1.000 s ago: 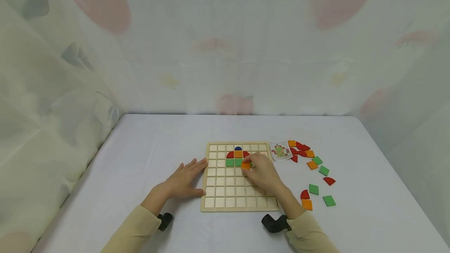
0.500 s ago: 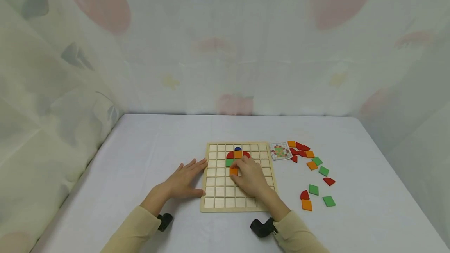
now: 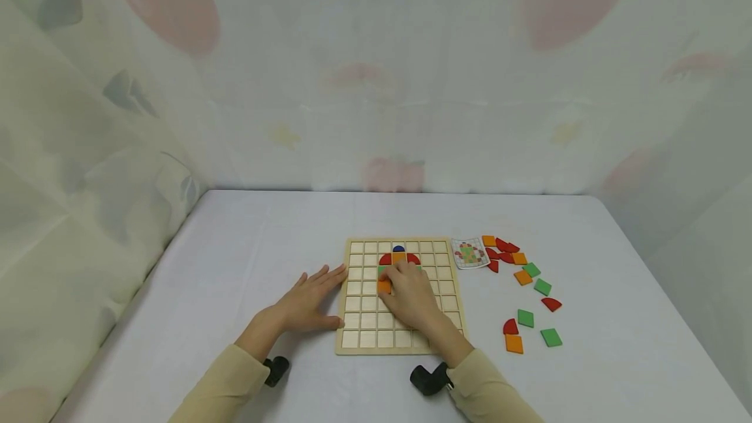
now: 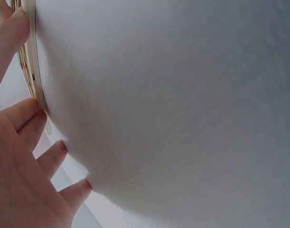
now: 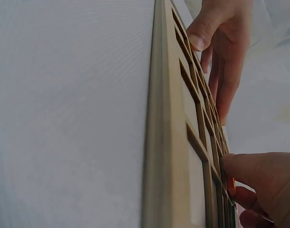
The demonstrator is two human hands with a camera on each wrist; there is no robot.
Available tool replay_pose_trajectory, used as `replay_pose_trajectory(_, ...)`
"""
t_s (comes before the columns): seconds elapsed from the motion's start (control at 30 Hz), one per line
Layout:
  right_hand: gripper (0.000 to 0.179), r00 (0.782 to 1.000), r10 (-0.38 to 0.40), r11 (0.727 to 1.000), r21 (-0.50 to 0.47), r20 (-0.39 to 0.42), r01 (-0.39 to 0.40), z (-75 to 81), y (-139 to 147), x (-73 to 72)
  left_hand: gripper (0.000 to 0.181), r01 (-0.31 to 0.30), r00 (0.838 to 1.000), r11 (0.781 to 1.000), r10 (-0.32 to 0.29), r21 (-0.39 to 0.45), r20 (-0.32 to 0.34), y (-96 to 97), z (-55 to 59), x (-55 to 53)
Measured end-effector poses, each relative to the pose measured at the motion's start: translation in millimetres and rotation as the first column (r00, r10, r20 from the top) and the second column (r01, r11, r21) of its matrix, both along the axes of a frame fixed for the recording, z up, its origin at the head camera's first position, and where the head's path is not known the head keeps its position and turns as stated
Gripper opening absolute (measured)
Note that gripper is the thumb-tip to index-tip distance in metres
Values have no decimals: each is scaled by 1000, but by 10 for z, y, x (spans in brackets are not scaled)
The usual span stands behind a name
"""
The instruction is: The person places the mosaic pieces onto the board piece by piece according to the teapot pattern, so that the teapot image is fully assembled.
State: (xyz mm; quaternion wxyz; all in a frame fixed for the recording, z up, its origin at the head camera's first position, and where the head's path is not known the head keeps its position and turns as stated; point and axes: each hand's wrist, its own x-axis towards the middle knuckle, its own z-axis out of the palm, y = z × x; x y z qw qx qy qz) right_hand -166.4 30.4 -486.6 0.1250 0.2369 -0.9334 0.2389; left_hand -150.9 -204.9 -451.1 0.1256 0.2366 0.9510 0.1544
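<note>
Orange tile [image 3: 384, 287] — flat, straight-edged.

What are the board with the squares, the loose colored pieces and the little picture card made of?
The board looks like smooth, unpainted wood: it's pale tan with brownish cut edges.
The loose colored pieces could be painted wood or plastic; their even color doesn't settle it.
The picture card seems to be printed paper or thin card, being white, thin and slightly curved.

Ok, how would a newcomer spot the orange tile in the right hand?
On the table, find the wooden grid board. The right hand, over its middle, pinches the orange tile. Only this one is pinched; the board's other orange square sits next to the blue piece.
</note>
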Motion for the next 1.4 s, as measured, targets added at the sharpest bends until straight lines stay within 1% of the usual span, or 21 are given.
replay_pose_trajectory(0.4, 22, 1000, -18, 1000, 16, -7, 18, -13, 6, -12, 88, 0, 1000, 1000, 0, -16, -5, 11, 1, 3)
replay_pose_trajectory(0.87, 22, 1000, -4, 1000, 0, -22, 4, 2, 20, -12, 88, -4, 1000, 1000, 5, -10, 6, 23, 14, -4)
replay_pose_trajectory(1.1, 19, 1000, 22, 999, -28, 13, -22, 76, 80, -4, 89, -7, 1000, 1000, 7, -18, 8, 15, 1, -7)
replay_pose_trajectory(1.23, 17, 998, 45, 997, -58, 34, -44, 133, 154, 7, 89, -4, 1000, 1000, 4, -17, 7, 12, -7, -8)
replay_pose_trajectory(1.4, 19, 997, 70, 996, -66, 39, -67, 200, 280, 46, 88, -9, 1000, 1000, 10, -15, 16, 14, -9, -3)
